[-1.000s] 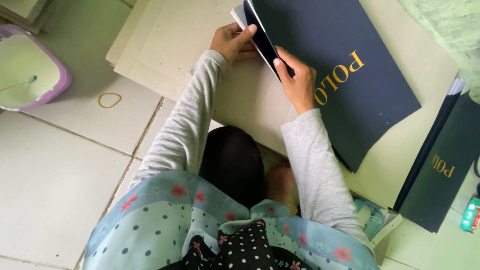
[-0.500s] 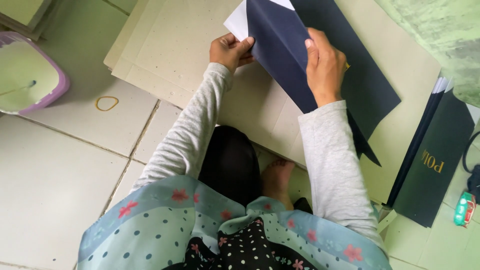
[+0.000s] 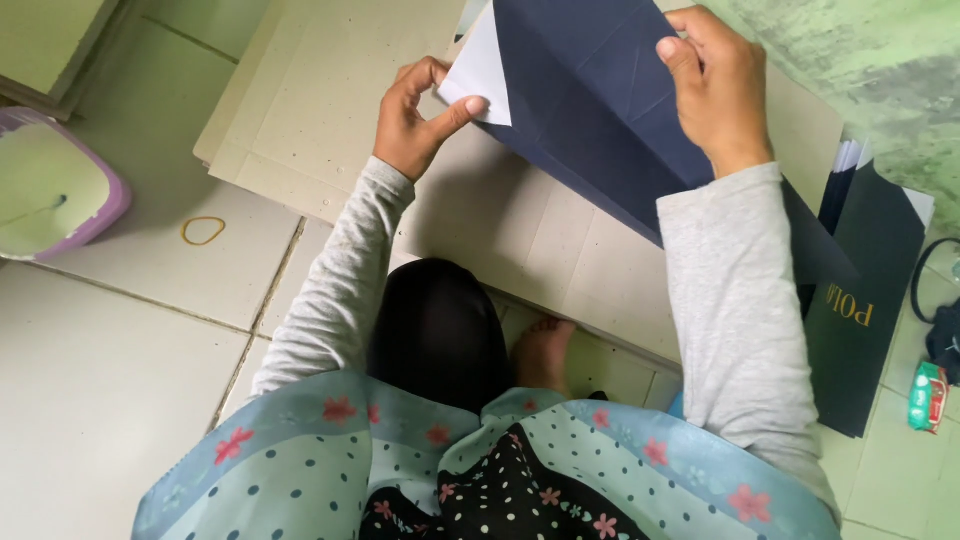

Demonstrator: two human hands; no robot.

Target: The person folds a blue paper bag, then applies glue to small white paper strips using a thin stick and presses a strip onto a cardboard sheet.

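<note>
- Left hand [image 3: 412, 122]: thumb and fingers pinched shut on the white-backed corner of the navy paper sheet [image 3: 600, 110].
- Right hand [image 3: 715, 85]: closed over the sheet's upper edge, well apart from the left.
- Sheet: spans between both grips, above the grey cardboard boards [image 3: 330, 100].
- Right of the right-hand grip: stacked dark folded sheets [image 3: 865, 300].
- Left of the left-hand grip: rubber band [image 3: 202, 231] on the tiled floor [image 3: 110, 380].

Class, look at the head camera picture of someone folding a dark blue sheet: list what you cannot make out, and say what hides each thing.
- Dark blue sheet: its top is cut off by the upper edge; the right hand and sleeve cover part of it.
- White corner under the left hand: the thumb hides part of it.
- Stack of dark folders: partly under the sheet.
- Small green packet: too small to identify.
</note>
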